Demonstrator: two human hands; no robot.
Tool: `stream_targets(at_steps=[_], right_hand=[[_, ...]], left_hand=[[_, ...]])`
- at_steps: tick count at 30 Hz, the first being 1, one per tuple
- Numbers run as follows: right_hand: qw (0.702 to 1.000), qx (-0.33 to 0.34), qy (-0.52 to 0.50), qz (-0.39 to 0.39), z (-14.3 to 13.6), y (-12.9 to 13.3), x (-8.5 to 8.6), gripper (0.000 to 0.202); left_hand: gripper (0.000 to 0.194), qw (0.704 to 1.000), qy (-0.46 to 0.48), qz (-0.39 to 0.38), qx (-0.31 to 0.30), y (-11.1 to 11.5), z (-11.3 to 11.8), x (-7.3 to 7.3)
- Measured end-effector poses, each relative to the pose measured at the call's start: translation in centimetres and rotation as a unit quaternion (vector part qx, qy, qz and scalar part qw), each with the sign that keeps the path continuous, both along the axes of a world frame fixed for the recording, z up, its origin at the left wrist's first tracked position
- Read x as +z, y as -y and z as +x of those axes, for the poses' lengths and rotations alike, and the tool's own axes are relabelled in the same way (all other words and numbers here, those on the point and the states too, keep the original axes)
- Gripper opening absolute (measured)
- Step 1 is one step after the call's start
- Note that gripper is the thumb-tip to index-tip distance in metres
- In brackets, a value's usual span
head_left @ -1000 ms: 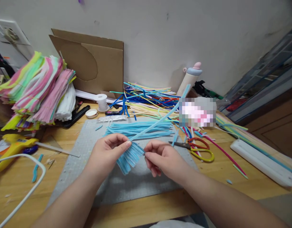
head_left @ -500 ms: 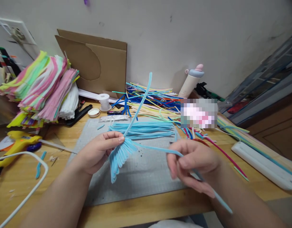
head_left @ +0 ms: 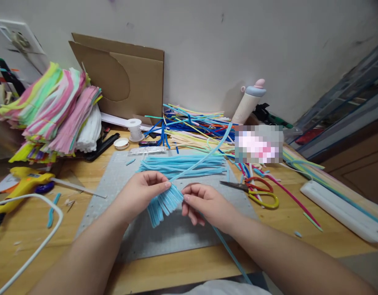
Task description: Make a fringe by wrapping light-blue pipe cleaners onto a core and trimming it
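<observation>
My left hand (head_left: 149,192) pinches the top of a fan-shaped piece of folded light blue pipe cleaners (head_left: 165,203), held above the grey mat (head_left: 164,241). One long blue stem (head_left: 212,152) sticks out from that pinch toward the upper right. At the fan's right edge, my right hand (head_left: 204,205) closes thumb and index finger on a blue pipe cleaner whose tail (head_left: 230,250) hangs down toward the table's front edge. Behind both hands a row of loose blue pipe cleaners (head_left: 183,166) lies on the mat.
Scissors (head_left: 263,192) lie open right of the mat, near a white bar (head_left: 341,211). A yellow glue gun (head_left: 26,184) and white cable are at left. Pipe cleaner bundles (head_left: 62,110), cardboard (head_left: 142,86) and a bottle (head_left: 249,102) stand farther back.
My right hand has moved left to the fan's edge, and its fingers have closed in. The long upper stem has swung to the right. The fan has shifted slightly right, and the scissors have come into full view.
</observation>
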State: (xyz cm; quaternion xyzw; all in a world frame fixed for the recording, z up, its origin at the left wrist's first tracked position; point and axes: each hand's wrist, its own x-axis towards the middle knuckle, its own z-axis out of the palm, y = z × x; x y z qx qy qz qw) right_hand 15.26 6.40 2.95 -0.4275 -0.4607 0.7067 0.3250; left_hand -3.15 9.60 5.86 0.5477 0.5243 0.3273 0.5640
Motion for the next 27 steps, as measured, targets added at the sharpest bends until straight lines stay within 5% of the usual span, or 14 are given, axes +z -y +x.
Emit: stream_targets(at_steps=[6, 17, 27], right_hand=[[0.998, -0.061, -0.004, 0.014, -0.3, 0.2, 0.2, 0.025], [0.998, -0.061, -0.006, -0.006, -0.5, 0.3, 0.8, 0.021], [0.997, -0.059, -0.024, -0.038, -0.6, 0.0, -0.4, 0.014]], left_hand=[[0.023, 1.000, 0.020, -0.010, 0.012, -0.1, 0.0, -0.1], [0.025, 1.000, 0.010, 0.010, 0.023, -0.1, 0.2, 0.1], [0.021, 0.995, -0.043, 0.082, 0.027, 0.4, 0.8, -0.6]])
